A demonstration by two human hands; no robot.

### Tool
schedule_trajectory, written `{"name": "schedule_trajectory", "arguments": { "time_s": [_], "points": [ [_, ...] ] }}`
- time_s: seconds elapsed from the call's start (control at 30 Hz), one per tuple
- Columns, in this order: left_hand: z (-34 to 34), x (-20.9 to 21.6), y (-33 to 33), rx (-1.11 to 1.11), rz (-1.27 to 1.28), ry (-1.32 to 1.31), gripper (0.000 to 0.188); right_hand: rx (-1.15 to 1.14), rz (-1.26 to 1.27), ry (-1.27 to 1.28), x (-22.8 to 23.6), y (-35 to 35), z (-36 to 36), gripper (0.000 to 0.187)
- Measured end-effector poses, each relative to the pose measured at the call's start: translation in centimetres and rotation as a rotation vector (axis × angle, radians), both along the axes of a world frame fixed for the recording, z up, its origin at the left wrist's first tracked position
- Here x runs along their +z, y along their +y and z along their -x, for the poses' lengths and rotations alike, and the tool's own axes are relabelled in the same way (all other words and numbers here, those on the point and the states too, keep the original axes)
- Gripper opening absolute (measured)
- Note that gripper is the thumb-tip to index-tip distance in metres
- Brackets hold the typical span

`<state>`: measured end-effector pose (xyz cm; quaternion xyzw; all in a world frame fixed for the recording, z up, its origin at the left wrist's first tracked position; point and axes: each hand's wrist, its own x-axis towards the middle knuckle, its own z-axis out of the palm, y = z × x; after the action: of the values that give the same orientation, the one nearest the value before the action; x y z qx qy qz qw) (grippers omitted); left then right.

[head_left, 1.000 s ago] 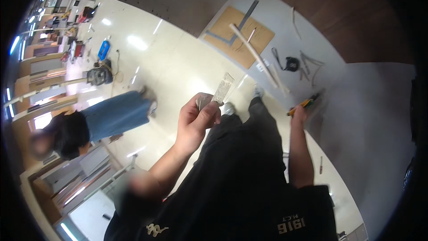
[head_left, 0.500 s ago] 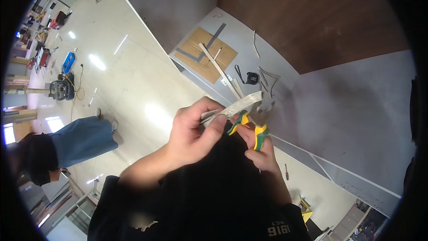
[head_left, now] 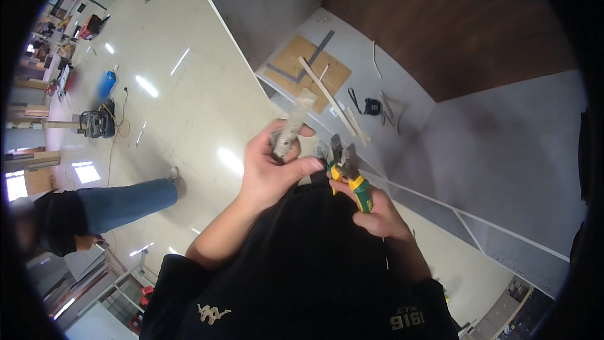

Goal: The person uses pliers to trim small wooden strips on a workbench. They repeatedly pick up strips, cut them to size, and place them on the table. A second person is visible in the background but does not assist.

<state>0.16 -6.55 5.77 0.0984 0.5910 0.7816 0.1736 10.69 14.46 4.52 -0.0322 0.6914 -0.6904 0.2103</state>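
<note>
Left hand [head_left: 272, 173] is gripping a pale flat strip [head_left: 293, 123]; right hand [head_left: 371, 211] is clasping green-and-yellow pliers [head_left: 349, 173], jaws parted.

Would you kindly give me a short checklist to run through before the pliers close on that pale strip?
1. Left hand grips the pale strip firmly: ok, fingers and thumb wrap its lower end.
2. Right hand holds the pliers by the green and yellow handles: ok.
3. Plier jaws are open: ok, a gap shows between them.
4. Jaws are lined up on the strip: not ok, they stand beside it, apart.
5. Left fingertips are out of the jaws' path: cannot tell, the thumb lies close to the handles.
6. The seated person is away from the tool: ok.
</note>
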Motion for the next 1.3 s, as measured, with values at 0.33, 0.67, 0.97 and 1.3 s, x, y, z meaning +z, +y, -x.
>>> {"name": "schedule_trajectory", "arguments": {
  "time_s": [0.33,0.67,0.97,1.3],
  "points": [
    [2.4,-4.7,-0.2,-0.406,-0.136,-0.272,0.034,0.054,0.303,-0.288,-1.5,-1.4,0.5,0.072],
    [10.2,-4.8,6.6,-0.476,-0.178,0.136,0.029,-0.116,0.219,-0.293,-4.1,3.9,-1.8,0.074],
    [13.5,-8.4,17.0,-0.167,0.121,0.519,0.023,-0.528,-0.153,-0.269,-5.1,3.7,-3.5,0.066],
    [7.8,-4.8,0.9,0.085,-0.011,0.193,0.035,-0.137,-0.082,-0.190,-2.6,-4.2,4.3,0.061]
  ]
}}
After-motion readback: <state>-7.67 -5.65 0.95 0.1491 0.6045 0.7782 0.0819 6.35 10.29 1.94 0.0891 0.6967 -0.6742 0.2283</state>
